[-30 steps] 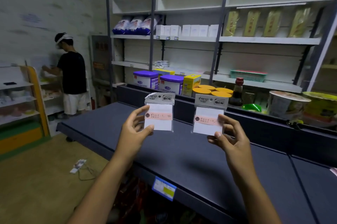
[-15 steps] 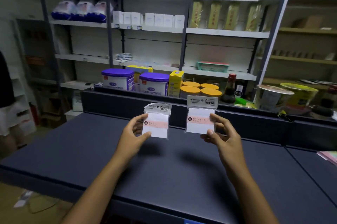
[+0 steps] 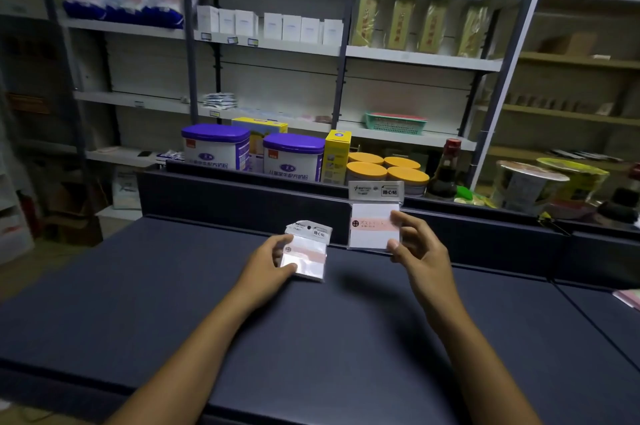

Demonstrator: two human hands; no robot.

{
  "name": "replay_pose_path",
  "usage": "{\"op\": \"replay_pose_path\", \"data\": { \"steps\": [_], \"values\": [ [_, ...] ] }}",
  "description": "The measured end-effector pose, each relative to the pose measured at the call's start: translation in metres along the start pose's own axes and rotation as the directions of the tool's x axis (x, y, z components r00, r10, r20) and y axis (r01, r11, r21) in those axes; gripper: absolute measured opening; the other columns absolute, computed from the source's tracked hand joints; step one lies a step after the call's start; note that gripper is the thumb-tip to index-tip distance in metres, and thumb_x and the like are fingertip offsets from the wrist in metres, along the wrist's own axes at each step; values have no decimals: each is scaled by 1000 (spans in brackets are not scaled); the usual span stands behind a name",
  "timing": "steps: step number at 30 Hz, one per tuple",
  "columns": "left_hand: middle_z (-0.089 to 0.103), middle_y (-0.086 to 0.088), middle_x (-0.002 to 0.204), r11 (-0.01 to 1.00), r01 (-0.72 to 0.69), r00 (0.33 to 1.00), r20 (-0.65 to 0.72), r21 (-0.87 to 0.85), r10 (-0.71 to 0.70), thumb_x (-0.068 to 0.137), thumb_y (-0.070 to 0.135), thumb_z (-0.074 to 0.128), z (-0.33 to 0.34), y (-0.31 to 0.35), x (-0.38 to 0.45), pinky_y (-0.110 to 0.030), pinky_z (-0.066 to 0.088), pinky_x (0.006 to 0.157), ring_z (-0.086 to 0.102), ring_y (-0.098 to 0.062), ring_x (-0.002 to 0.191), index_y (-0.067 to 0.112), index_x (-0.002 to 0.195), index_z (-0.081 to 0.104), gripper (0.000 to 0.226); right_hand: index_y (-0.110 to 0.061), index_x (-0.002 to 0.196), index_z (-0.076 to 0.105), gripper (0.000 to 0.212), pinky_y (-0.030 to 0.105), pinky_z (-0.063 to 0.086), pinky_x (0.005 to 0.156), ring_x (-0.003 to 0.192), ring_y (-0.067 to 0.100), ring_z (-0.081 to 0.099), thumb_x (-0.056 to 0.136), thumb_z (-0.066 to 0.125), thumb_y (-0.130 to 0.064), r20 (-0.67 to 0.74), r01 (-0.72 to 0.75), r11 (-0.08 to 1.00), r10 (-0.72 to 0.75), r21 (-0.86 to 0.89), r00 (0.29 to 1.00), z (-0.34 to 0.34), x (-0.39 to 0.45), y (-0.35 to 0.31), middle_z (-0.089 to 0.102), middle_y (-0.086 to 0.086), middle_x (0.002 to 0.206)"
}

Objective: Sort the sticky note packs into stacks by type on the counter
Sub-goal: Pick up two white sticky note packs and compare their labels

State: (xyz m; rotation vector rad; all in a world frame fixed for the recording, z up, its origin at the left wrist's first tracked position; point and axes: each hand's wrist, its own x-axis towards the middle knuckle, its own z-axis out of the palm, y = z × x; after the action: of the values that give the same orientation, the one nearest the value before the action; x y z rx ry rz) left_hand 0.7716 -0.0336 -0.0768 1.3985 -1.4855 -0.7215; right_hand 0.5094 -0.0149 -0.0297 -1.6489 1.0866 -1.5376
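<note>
The left hand [image 3: 268,263] pinches a small white sticky note pack with a pink band in clear plastic wrap [image 3: 306,256], thumb and fingers clamped on its left edge, tilted low over the dark blue counter [image 3: 173,286] at about 12 o'clock from the person. The right hand [image 3: 419,251] clamps its thumb and fingers on the right edge of a similar white pack with pink band and grey header card [image 3: 374,222], upright and higher, at about 1 o'clock. I judge that the step is to place the first pack; the next move calls for laying it flat, then deciding whether the second pack is the same type.
</note>
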Motion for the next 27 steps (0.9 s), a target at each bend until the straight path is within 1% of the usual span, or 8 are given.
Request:
{"op": "replay_pose_path", "data": {
  "steps": [2,4,6,9,13,21,24,27],
  "values": [
    [63,3,117,997,-5,1000,30,80,2,84,10,69,4,-2,2,-19,47,89,61,-7,94,20,131,56,51,-30,125,61,41,21,56,76,100,18,65,95,62,-4,-17,-4,1000,3,-20,1000,-3,1,3,67,3,114],
    [62,6,122,985,-18,998,56,170,8,86,17,67,6,-4,3,-24,44,98,56,-13,105,25,134,55,51,-31,125,61,40,20,55,72,98,16,64,94,63,-5,-27,-3,999,2,-44,1000,-5,1,4,66,4,112],
    [61,8,120,964,-37,997,74,264,18,88,22,63,7,-5,4,-31,40,105,48,-18,115,31,133,57,46,-31,125,62,40,20,54,71,94,14,62,94,64,-5,-28,-4,998,2,-59,1000,-5,1,6,66,5,110],
    [56,1,122,923,-49,996,89,383,16,93,28,57,8,-6,5,-34,34,109,37,-21,123,35,135,55,42,-29,125,62,39,19,54,72,92,14,62,94,64,-5,-20,-7,998,6,-69,1000,-3,1,7,66,4,108],
    [48,1,128,917,-67,993,118,394,21,96,29,51,9,-7,4,-32,27,112,29,-20,128,34,137,51,41,-28,123,62,39,18,53,70,88,11,62,93,63,-3,-9,-19,998,19,-61,1000,0,0,8,67,2,105],
    [40,4,128,892,-112,988,149,438,51,96,34,50,8,-9,6,-34,28,113,30,-16,127,34,137,51,41,-36,121,63,39,25,53,71,97,21,61,93,65,-7,31,-38,995,41,-89,999,8,0,18,66,7,109],
    [43,4,124,907,-118,987,148,403,63,95,34,54,3,-9,8,-33,31,111,34,-18,125,33,136,51,41,-34,122,63,39,24,53,70,102,22,61,94,64,-8,51,-51,995,56,-80,997,15,3,18,65,4,113],
    [48,6,117,907,-154,988,52,392,145,92,36,58,-13,-10,15,-33,39,105,46,-17,119,33,125,58,32,-33,121,63,38,22,54,69,101,24,61,93,65,-7,78,-58,997,62,-60,995,28,7,17,66,6,112]
  ]
}}
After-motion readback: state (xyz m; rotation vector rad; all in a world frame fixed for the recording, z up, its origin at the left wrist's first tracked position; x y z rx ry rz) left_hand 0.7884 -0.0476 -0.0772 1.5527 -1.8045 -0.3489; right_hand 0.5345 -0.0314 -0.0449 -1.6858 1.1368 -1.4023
